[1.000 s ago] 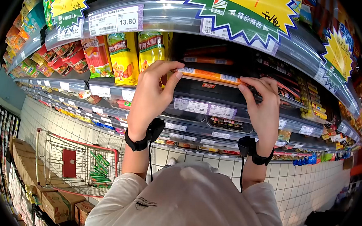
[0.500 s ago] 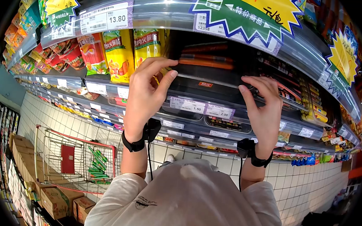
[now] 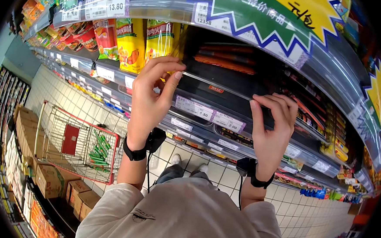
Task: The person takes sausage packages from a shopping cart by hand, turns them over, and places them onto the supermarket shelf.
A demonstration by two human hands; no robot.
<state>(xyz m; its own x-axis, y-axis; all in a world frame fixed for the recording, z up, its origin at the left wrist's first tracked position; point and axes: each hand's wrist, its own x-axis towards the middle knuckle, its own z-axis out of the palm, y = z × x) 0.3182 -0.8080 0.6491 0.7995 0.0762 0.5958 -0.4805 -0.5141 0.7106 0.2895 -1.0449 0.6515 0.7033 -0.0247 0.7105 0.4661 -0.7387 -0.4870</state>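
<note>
My left hand (image 3: 150,92) has its thumb and fingertips pinched at the left end of a clear tray's front edge (image 3: 210,81). At the right end of that edge, the thumb and index finger of my right hand (image 3: 272,122) are close together on it. Orange-red sausage packs (image 3: 224,63) lie in the shadow further back, touched by neither hand. Yellow sausage bags (image 3: 130,45) stand upright just left of my left hand. A small red label (image 3: 216,89) sits between my hands.
Price tags (image 3: 194,108) line the shelf below my hands, and a large yellow-green sign (image 3: 270,19) hangs above. Yellow-wrapped goods (image 3: 339,143) are at the right. A cart (image 3: 70,140) with green sticks (image 3: 99,153) stands lower left near cardboard boxes (image 3: 49,180).
The orange pack held between my hands is out of them; orange packs lie further back. My hands have moved slightly apart and down, and the view has tilted and shifted.
</note>
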